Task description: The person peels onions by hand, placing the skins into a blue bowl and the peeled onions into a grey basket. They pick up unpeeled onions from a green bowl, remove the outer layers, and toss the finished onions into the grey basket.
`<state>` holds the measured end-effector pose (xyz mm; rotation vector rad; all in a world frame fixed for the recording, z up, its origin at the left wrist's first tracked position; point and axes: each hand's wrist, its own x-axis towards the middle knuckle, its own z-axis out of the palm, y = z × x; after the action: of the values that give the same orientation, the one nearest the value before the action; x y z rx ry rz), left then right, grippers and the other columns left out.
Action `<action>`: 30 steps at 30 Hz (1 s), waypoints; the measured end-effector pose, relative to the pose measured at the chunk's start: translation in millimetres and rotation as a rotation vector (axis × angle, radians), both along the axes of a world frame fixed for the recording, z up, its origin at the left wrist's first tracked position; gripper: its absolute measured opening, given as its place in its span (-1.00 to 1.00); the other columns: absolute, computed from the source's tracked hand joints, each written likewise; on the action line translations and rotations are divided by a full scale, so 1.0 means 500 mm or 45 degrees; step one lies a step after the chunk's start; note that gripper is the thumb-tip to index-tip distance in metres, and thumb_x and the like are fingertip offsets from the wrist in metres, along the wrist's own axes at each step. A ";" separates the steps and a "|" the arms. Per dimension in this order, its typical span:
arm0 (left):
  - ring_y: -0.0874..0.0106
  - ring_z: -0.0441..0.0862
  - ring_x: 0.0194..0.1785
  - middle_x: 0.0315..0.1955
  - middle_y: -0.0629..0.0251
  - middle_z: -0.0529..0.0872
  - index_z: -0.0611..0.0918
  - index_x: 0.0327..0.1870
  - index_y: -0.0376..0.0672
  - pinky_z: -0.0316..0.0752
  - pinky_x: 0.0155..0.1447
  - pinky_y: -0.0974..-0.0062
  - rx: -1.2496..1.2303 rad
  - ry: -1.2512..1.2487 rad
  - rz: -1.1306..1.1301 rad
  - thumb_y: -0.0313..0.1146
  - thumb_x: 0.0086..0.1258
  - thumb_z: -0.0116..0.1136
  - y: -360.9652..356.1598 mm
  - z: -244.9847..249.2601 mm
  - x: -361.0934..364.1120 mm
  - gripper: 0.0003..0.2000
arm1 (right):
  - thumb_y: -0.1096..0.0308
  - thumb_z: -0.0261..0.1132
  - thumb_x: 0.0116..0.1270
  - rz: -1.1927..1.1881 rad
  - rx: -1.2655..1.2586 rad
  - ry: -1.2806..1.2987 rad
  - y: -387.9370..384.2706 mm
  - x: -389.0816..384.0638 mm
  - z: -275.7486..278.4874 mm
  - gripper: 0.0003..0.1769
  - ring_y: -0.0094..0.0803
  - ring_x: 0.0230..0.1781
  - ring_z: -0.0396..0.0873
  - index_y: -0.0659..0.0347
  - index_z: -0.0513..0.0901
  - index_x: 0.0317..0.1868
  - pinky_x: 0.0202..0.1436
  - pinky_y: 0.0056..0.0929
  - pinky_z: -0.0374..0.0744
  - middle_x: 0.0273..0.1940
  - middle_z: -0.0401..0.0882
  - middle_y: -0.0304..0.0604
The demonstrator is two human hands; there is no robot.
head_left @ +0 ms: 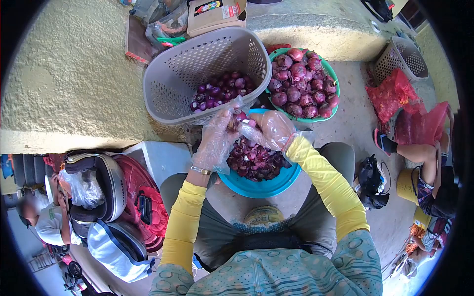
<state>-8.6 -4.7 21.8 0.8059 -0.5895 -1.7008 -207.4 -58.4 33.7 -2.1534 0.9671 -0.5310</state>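
Both of my hands wear clear plastic gloves and meet above a blue basin point(284, 183) holding purple onion skins point(256, 160). My left hand point(215, 140) is closed around a red onion point(237, 120). Close beside it, my right hand point(271, 129) is closed, its fingers at the onion; something small and pale shows at the fingertips, too unclear to name. Just beyond my hands stands a grey perforated basket point(197, 56) with peeled purple onions point(217, 92) inside. To its right, a green basin point(335, 81) holds unpeeled red onions point(297, 70).
A cardboard box point(217, 15) sits behind the basket. Red mesh bags point(392, 93) and another grey basket point(407, 56) are at the right. A person's leg point(414, 153) shows there; another person point(52, 222) is at the far left, near a motorcycle seat point(98, 182).
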 end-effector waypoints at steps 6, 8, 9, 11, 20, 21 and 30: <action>0.30 0.60 0.26 0.26 0.18 0.56 0.54 0.32 -0.24 0.53 0.42 0.17 0.001 -0.032 0.155 -0.15 0.70 0.04 -0.006 0.007 0.000 -0.61 | -0.25 0.24 0.45 0.230 -0.141 0.233 0.011 0.006 0.006 -0.44 0.11 -0.42 0.69 0.14 0.74 -0.24 -0.29 0.03 0.63 -0.47 0.68 0.12; 0.25 0.58 0.30 0.36 0.15 0.48 0.53 0.34 -0.26 0.47 0.49 0.12 0.090 0.105 0.214 -0.15 0.71 0.02 -0.005 0.016 0.002 -0.60 | -0.34 0.30 0.35 0.228 -0.171 0.204 0.008 0.002 0.006 -0.38 0.11 -0.40 0.71 0.14 0.74 -0.24 -0.26 0.04 0.64 -0.46 0.70 0.09; 0.25 0.58 0.30 0.36 0.15 0.48 0.53 0.34 -0.26 0.47 0.49 0.12 0.091 0.104 0.215 -0.15 0.71 0.02 -0.005 0.023 0.002 -0.60 | -0.39 0.32 0.30 0.227 -0.185 0.188 0.007 0.002 0.005 -0.34 0.11 -0.39 0.72 0.13 0.73 -0.23 -0.24 0.04 0.65 -0.45 0.71 0.08; 0.26 0.57 0.30 0.30 0.15 0.54 0.52 0.36 -0.27 0.47 0.49 0.14 0.153 0.104 0.184 -0.12 0.71 0.01 -0.006 0.036 -0.002 -0.57 | -0.44 0.35 0.22 0.104 -0.214 0.092 0.003 0.000 0.000 -0.28 0.12 -0.40 0.72 0.16 0.72 -0.23 -0.25 0.04 0.65 -0.45 0.71 0.10; 0.54 0.63 0.06 0.04 0.26 0.66 0.53 0.36 -0.28 0.60 0.15 0.44 0.051 -0.179 0.017 -0.08 0.72 -0.03 0.003 0.028 -0.013 -0.54 | -0.51 0.41 0.09 -0.163 -0.211 -0.007 -0.002 0.003 0.015 -0.15 0.16 -0.46 0.70 0.27 0.66 -0.25 -0.32 0.06 0.64 -0.49 0.68 0.15; 0.54 0.63 0.06 0.04 0.26 0.66 0.53 0.36 -0.28 0.60 0.15 0.44 0.051 -0.179 0.016 -0.08 0.72 -0.03 0.002 0.023 -0.013 -0.54 | -0.50 0.41 0.11 -0.151 -0.210 0.019 -0.002 0.002 0.016 -0.17 0.16 -0.45 0.70 0.26 0.67 -0.26 -0.32 0.06 0.64 -0.49 0.68 0.15; 0.51 0.65 0.03 0.02 0.25 0.67 0.55 0.35 -0.25 0.60 0.16 0.50 0.075 -0.140 0.029 -0.10 0.70 0.04 -0.001 -0.017 -0.002 -0.57 | -0.42 0.33 0.30 -0.077 -0.117 -0.017 -0.001 0.003 -0.004 -0.23 0.12 -0.45 0.66 0.29 0.62 -0.31 -0.32 -0.04 0.58 -0.53 0.62 0.08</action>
<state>-9.6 -5.4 13.1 0.9492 -0.6048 -1.6676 -205.9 -58.8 31.9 -2.2042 1.0215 -0.6298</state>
